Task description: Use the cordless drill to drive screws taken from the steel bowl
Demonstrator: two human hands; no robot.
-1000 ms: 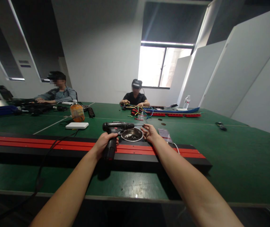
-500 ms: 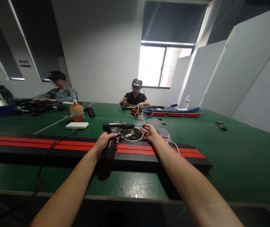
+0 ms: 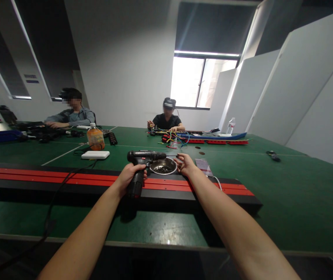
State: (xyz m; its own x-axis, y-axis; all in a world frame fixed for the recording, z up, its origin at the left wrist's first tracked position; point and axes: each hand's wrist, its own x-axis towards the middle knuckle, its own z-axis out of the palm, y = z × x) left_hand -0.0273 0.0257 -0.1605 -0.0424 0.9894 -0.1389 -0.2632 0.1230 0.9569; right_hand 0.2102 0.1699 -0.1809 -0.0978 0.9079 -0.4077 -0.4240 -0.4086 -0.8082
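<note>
My left hand (image 3: 131,175) is wrapped round the grip of a black cordless drill (image 3: 139,157), which lies level with its long thin bit (image 3: 170,155) aimed to the right. At the bit's tip, the fingers of my right hand (image 3: 186,165) are pinched together; a small dark piece shows there, too small to name. Below the bit and between my hands stands a round metal bowl (image 3: 163,172) with many small dark pieces, likely screws, in it. Under the drill runs a long black bar with a red top (image 3: 166,184).
A white power bank (image 3: 95,154) and a bottle of orange drink (image 3: 95,138) stand left of the drill. A phone-like slab (image 3: 203,166) with a white cable lies right. Across the green table (image 3: 294,182), two people work; coloured wires (image 3: 175,138) lie before one.
My hands and the drill hold nearly the same place. Across the table, one person's raised hand has shifted slightly left, and the other's hands have moved a little right.
</note>
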